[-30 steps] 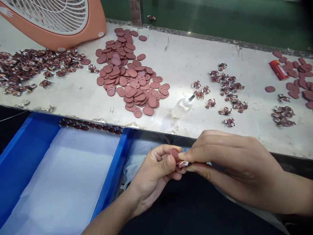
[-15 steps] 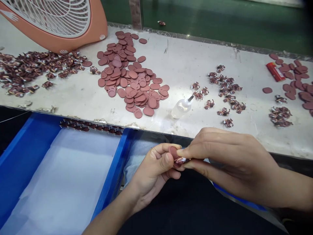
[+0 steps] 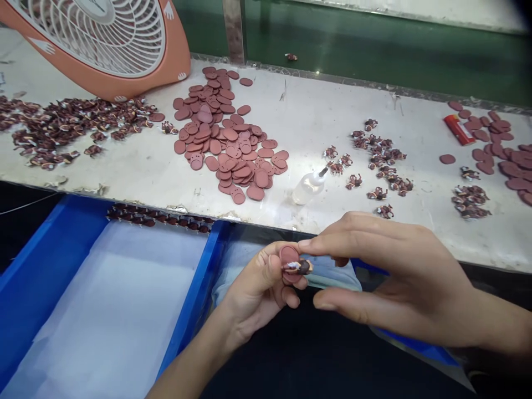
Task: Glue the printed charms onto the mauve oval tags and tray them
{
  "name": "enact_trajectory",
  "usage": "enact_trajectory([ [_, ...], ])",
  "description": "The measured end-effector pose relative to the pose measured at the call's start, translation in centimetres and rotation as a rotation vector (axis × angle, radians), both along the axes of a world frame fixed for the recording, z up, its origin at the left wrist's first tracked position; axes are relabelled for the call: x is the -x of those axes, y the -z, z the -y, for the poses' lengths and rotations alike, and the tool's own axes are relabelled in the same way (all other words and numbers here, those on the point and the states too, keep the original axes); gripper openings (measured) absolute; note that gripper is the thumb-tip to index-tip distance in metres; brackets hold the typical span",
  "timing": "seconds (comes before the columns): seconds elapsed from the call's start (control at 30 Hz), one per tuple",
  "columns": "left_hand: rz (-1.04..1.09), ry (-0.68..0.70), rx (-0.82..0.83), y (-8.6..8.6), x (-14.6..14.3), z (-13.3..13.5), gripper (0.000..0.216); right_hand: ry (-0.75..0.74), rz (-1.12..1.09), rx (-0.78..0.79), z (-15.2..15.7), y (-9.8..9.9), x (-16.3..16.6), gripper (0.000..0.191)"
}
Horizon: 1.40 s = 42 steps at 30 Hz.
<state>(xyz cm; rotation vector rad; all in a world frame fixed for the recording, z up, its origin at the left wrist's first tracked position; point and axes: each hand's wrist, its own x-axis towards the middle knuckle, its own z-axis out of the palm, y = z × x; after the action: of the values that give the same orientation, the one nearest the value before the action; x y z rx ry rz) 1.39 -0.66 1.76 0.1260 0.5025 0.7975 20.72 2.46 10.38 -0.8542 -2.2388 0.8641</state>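
A scuffed white bench (image 3: 316, 111) lies ahead. Below its near edge the left hand (image 3: 257, 288) pinches a reddish-brown oval rubber disc (image 3: 288, 255), a small dark figure (image 3: 298, 267) lying crosswise on it. The right hand (image 3: 394, 277), fingers spread and empty, hovers just right of it.

Both are bare: the left hand (image 3: 257, 291) and the right hand (image 3: 394, 277) show short, plain nails. Behind each wrist the forearm (image 3: 499, 332) is uncovered. Below the hands lies dark cloth (image 3: 316, 354), possibly the person's clothing.
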Motion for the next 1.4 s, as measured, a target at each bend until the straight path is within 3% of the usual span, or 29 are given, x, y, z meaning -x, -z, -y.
enact_trajectory([
  [0.13, 0.032, 0.012, 0.012, 0.4, 0.1, 0.0, 0.028, 0.068, -0.046, 0.025, 0.1, 0.6, 0.5, 0.024],
  [0.63, -0.02, 0.019, -0.093, 0.3, 0.2, -0.4, 0.038, 0.141, -0.152, 0.097, 0.5, 2.0, 2.0, 0.021],
  [0.77, -0.052, 0.025, -0.135, 0.3, 0.4, -0.5, 0.057, 0.201, -0.145, -0.056, 0.5, 2.4, 2.4, 0.017],
  [0.83, -0.178, -0.086, -0.138, -0.1, 0.5, -0.5, 0.061, 0.281, -0.099, -0.205, 0.5, 2.8, 2.7, 0.017],
  [0.93, -0.447, -0.345, -0.176, -0.9, 0.6, -0.2, 0.045, 0.382, 0.013, -0.503, 0.5, 3.9, 3.2, 0.022],
  [1.03, -0.594, -0.449, -0.249, -1.4, 0.5, -0.1, 0.036, 0.35, 0.084, -0.714, 0.3, 5.3, 3.7, 0.031],
  [1.2, -0.679, -0.498, -0.266, -1.4, 0.4, -0.4, 0.025, 0.27, 0.101, -0.744, -0.3, 6.6, 4.6, 0.041],
  [1.4, -0.694, -0.602, -0.132, -1.5, 1.5, -0.5, 0.029, 0.212, 0.067, -0.729, 1.1, 5.2, 5.4, 0.031],
])
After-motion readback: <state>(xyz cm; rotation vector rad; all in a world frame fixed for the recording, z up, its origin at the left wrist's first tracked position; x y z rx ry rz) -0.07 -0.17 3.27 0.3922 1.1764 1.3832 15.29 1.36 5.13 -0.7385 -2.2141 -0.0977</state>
